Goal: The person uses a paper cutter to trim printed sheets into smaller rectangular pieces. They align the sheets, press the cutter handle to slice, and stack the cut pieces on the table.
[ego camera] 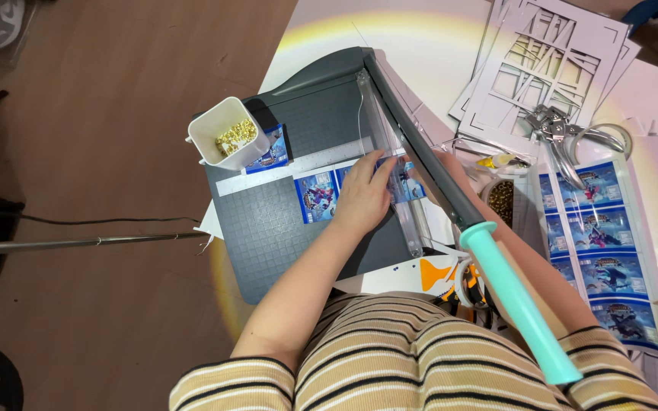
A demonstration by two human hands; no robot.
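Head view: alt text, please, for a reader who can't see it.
Seen from above, a person's left hand presses a strip of blue printed cards flat on a grey paper trimmer, its teal-handled blade arm raised. The right hand is mostly hidden behind the arm. A white cup of gold bits sits on the trimmer's corner.

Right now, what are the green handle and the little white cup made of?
The handle looks like mint-green rubber or soft plastic: matte, smooth, no shine. The white cup seems to be plastic: thin walls, rounded corners, faint gloss. The tiny pieces inside look like brass-coloured metal, since they glint.
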